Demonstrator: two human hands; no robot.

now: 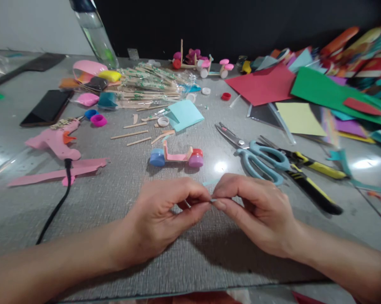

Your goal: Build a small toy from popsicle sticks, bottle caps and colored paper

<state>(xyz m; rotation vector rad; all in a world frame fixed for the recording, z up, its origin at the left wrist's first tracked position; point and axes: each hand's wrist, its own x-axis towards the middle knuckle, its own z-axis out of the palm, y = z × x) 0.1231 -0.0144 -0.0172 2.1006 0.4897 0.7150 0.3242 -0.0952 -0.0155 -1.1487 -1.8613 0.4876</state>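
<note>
My left hand (169, 211) and my right hand (256, 213) meet fingertip to fingertip above the near part of the table. Both pinch a thin, pale blue-grey piece (213, 200), mostly hidden by the fingers; it looks like a paper strip. A light blue strip (211, 182) shows just behind the fingertips; whether it is the same piece I cannot tell. Beyond the hands stands a small toy scooter (177, 157) with a pink deck and bottle-cap wheels in blue, red and purple. Blue-handled scissors (256, 156) lie close behind my right hand.
Pliers (313, 185) lie at the right, below coloured paper sheets (263, 84). A pink glue gun (55, 141) with a black cord is at the left, near a phone (47, 107). Wooden sticks (129, 134), a light blue paper (185, 115) and a bottle (97, 38) stand or lie farther back.
</note>
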